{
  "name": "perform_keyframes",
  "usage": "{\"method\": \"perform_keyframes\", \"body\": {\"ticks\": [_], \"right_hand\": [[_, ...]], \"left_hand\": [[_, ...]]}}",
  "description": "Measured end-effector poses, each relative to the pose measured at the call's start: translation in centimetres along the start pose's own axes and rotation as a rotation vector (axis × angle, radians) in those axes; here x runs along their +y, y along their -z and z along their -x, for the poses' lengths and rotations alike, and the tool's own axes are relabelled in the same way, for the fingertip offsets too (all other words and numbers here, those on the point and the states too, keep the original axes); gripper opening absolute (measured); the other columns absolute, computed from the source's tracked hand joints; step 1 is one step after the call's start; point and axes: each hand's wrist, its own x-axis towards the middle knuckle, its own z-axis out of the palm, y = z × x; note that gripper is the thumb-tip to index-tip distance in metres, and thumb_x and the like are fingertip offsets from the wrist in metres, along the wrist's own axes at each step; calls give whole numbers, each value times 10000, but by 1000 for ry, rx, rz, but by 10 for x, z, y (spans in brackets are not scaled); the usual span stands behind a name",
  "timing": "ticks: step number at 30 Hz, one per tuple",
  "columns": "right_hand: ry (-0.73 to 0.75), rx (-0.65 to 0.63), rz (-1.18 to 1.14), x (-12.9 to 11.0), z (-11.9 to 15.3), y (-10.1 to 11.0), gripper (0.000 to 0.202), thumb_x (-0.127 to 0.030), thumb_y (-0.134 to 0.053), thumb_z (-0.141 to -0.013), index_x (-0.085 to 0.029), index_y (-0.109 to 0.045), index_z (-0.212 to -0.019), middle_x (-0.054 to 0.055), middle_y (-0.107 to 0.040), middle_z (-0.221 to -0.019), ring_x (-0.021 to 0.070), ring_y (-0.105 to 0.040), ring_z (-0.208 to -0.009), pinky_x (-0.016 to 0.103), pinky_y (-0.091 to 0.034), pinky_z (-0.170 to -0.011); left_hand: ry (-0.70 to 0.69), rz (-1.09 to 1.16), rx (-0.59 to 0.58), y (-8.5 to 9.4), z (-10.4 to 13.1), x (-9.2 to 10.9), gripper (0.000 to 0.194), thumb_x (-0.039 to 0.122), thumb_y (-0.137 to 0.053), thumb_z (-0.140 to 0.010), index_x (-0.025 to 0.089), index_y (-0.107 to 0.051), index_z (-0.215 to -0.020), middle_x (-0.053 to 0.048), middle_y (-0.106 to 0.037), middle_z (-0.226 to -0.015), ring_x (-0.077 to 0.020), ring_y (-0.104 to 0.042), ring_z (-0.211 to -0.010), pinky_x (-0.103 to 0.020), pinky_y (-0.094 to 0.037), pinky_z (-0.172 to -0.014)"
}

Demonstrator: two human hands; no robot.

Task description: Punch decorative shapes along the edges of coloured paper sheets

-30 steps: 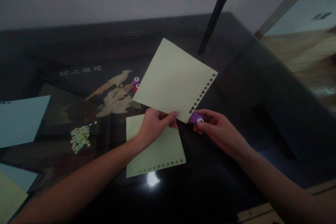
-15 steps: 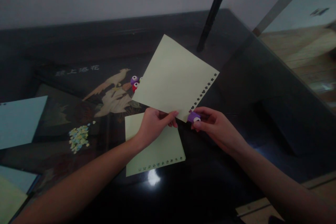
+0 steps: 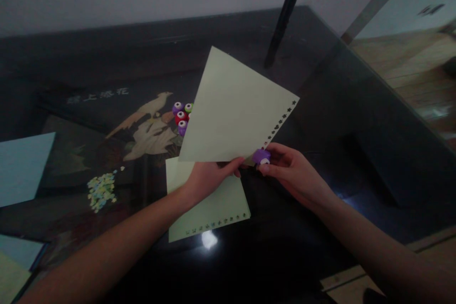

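A pale yellow sheet of paper (image 3: 238, 109) is raised above the table, its lower edge pinched by my left hand (image 3: 213, 178). Along its right edge runs a row of small punched shapes, stars and a heart among them. My right hand (image 3: 288, 166) grips a purple craft punch (image 3: 261, 157), which sits over the sheet's lower right corner. Under my left hand lies a second pale sheet (image 3: 210, 218) with punched shapes along its near edge. Part of a cluster of other craft punches (image 3: 181, 117), purple, red and green, shows behind the raised sheet.
Small paper cut-outs (image 3: 101, 192) lie in a pile on the dark glossy table (image 3: 285, 247). Blue sheets (image 3: 26, 166) and a yellow sheet (image 3: 12, 275) are at the left. A black pole (image 3: 288, 14) rises from the table's back.
The raised sheet has tilted, and its lower left corner has dropped over my left hand. More of the craft punches behind it now shows. The purple punch stays at the sheet's corner.
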Motion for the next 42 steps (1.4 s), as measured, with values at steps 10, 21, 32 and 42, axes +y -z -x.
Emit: {"method": "perform_keyframes", "body": {"ticks": [10, 21, 32, 42], "right_hand": [[10, 0, -28, 3, -1, -2, 308, -204, -796, -594, -256, -703, -884, -6, -708, -846, 136, -615, -724, 328, -500, -734], [-6, 25, 62, 3, 0, -3, 277, -235, -797, -603, -231, -674, -851, -9, -691, -807, 128, -600, -683, 325, -491, -703], [28, 35, 46, 5, 0, -4, 334, -271, -814, -595, -231, -677, -897, 9, -710, -890, 161, -633, -828, 388, -471, -870], [56, 98, 114, 4, 2, -7, 286, -296, -795, -621, -221, -672, -868, 19, -697, -875, 156, -615, -773, 349, -494, -762]], "left_hand": [[29, -14, 0, 1, -1, 1, 280, 362, -553, -823, 213, -632, -600, 3, -707, -594, -149, -669, -599, -294, -524, -769], [8, -149, -20, 2, -3, -1, 355, 406, -506, -842, 237, -632, -556, -14, -706, -602, -203, -680, -754, -360, -477, -875], [5, -175, -16, 2, -2, 1, 362, 429, -497, -853, 246, -642, -576, 8, -721, -631, -189, -673, -723, -349, -461, -910], [-27, -176, 0, 1, -2, 3, 338, 359, -528, -855, 242, -637, -558, 15, -720, -609, -190, -687, -732, -367, -439, -965]]}}
